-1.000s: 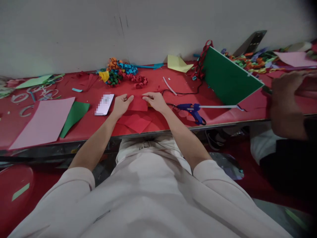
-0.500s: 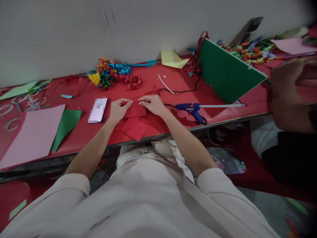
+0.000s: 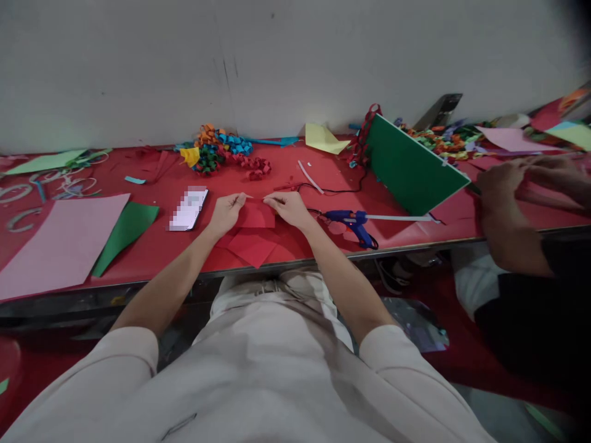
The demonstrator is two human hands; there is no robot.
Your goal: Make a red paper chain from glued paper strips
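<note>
My left hand (image 3: pixel 226 212) and my right hand (image 3: pixel 287 208) both pinch a small folded piece of red paper (image 3: pixel 257 216) at its upper corners, holding it just above the red table (image 3: pixel 152 243). More red paper pieces (image 3: pixel 252 247) lie under it near the table's front edge. A phone (image 3: pixel 188 209) lies flat just left of my left hand. A blue glue gun (image 3: pixel 349 219) rests just right of my right hand, its black cord (image 3: pixel 339 188) running back toward the wall.
A pink sheet (image 3: pixel 55 239) and a green sheet (image 3: pixel 124 227) lie at the left. Curled coloured paper chains (image 3: pixel 221 151) and a yellow sheet (image 3: pixel 323 139) sit by the wall. A green board (image 3: pixel 409 166) leans at right. Another person's hands (image 3: pixel 503 184) work at the far right.
My hands stay on the folded red paper, fingers shifting from pressing it flat to pinching its top edge. The other person's hands have moved lower on the table. The camera shifted.
</note>
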